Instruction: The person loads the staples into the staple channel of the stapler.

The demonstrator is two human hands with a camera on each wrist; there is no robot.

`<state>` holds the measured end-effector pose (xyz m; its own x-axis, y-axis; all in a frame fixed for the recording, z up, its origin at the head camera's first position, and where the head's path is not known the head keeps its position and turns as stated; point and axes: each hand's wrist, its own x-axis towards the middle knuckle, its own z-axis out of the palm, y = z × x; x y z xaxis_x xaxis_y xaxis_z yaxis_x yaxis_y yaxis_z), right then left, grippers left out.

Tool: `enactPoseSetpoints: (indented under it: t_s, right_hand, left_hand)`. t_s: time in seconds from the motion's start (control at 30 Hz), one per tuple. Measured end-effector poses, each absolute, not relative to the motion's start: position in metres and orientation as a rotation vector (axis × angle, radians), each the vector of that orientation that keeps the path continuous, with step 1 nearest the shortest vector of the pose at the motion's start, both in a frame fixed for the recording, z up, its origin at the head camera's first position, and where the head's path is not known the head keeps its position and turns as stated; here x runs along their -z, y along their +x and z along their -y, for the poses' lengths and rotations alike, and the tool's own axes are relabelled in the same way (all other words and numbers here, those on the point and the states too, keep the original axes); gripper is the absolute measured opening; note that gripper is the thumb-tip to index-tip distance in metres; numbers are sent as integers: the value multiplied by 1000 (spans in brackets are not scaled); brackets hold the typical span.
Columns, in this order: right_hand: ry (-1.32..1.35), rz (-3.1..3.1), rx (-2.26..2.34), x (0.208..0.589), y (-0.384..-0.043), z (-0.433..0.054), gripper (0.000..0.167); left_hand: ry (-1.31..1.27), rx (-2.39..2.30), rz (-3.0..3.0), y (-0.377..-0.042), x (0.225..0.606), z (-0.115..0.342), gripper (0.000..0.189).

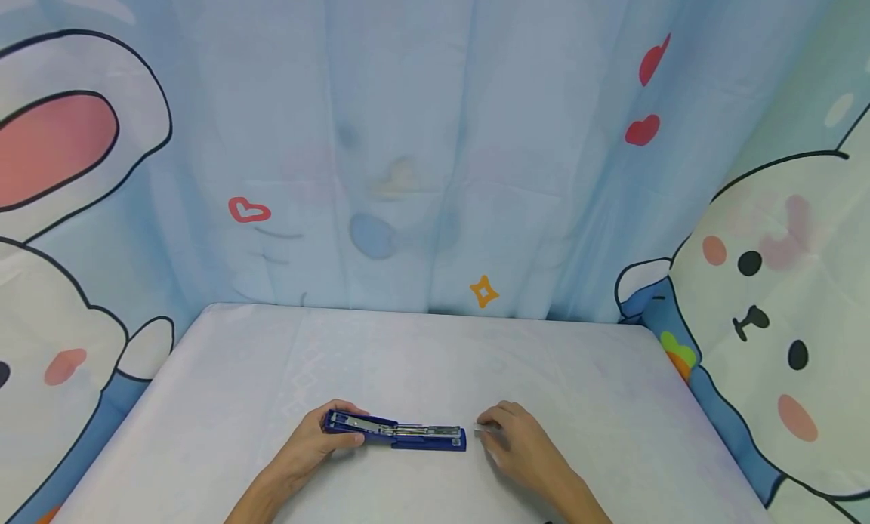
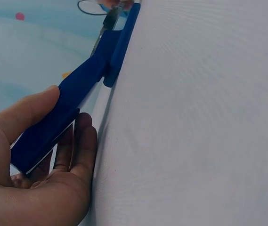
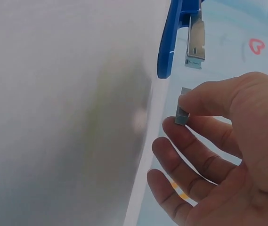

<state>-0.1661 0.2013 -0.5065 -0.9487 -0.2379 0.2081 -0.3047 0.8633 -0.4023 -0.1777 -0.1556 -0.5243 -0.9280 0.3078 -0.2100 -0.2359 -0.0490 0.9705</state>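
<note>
A blue stapler (image 1: 428,443) lies opened out flat on the table, its metal staple channel facing up. Its left part is tilted up in my left hand (image 1: 316,437), with the thumb on the near side and fingers behind. In the left wrist view the thumb presses the blue stapler arm (image 2: 72,96), and the base touches the table. My right hand (image 1: 519,441) is a short way right of the stapler's end. Between thumb and fingertips it pinches a small strip of staples (image 3: 182,107), seen best in the right wrist view, apart from the metal channel (image 3: 196,40).
The table (image 1: 435,358) has a white cloth over it. Behind it hangs a light blue curtain (image 1: 408,131) with cartoon prints, and printed fabric also lines the left and right sides. A small dark object (image 1: 549,522) shows at the bottom edge near my right forearm.
</note>
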Motion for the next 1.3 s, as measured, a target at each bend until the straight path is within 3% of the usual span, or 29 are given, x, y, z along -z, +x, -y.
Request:
enactPoseSetpoints:
  t_s: [1.3]
  right_hand:
    - [603, 2724, -952, 514, -166, -187, 22]
  left_hand:
    - [59, -2064, -1834, -179, 526, 157, 45]
